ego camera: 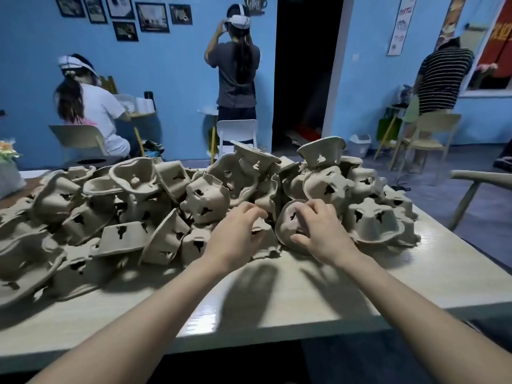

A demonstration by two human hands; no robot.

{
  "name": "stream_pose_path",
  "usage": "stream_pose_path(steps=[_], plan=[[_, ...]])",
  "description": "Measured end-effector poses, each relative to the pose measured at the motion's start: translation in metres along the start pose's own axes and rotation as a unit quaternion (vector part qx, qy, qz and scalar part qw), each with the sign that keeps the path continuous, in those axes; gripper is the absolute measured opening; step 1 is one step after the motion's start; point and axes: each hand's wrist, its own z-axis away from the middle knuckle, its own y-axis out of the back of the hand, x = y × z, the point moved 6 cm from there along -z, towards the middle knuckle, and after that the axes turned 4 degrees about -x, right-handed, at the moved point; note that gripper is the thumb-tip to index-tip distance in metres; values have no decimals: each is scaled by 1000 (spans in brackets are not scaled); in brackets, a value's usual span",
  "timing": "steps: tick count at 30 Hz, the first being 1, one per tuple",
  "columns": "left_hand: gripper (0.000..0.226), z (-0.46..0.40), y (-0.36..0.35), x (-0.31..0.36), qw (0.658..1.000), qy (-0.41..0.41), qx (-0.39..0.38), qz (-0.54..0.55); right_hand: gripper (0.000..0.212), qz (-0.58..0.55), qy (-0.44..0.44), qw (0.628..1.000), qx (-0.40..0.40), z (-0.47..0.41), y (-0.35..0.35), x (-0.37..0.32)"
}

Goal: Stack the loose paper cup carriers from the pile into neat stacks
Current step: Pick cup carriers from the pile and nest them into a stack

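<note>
The pile of moulded-pulp cup carriers (166, 212) sprawls across the far half of the table (277, 300), from nine o'clock round to two o'clock; no finished stack is visible. The right hand (321, 231) curls its fingers round the rim of one tilted carrier (288, 225) at the pile's near edge, about one o'clock. The left hand (235, 234), at twelve o'clock, has its fingers bent over the adjacent carriers; whether it actually holds one cannot be told. Judgement: the picking step is just starting. The next move calls for lifting the carrier free of its neighbours and setting it on bare tabletop at six o'clock.
</note>
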Motion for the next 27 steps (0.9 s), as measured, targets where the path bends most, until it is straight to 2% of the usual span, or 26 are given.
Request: stream_pose_path(steps=[3, 7, 11, 14, 16, 17, 20, 22, 24, 27], plan=[[31, 5, -11, -1, 1000, 13, -1, -9, 58, 55, -7, 998, 24, 4, 0, 3], [34, 10, -26, -5, 999, 17, -27, -29, 55, 107, -1, 992, 62, 7, 3, 2], [39, 15, -32, -10, 998, 11, -39, -49, 52, 29, 8, 996, 81, 14, 12, 5], [39, 13, -31, -11, 998, 15, -45, -40, 47, -122, 2, 987, 105, 21, 27, 17], [39, 10, -28, -10, 999, 27, -35, -19, 42, -293, -20, 951, 98, 27, 33, 26], [40, 8, -25, -8, 999, 29, -18, -2, 40, -393, -36, 915, 84, 30, 35, 28], [39, 2, -17, 2, 994, 52, 12, 91, 34, -650, -60, 758, 3, 38, 27, 21], [34, -2, -18, 7, 983, 67, -1, 170, 27, -724, -59, 685, -56, 42, 22, 10], [31, -2, -21, 9, 968, 81, -20, 238, 24, -745, -50, 658, -100, 46, 16, -1], [23, 4, -19, 7, 953, 112, -13, 280, 19, -742, -73, 655, -125, 50, 1, -7]])
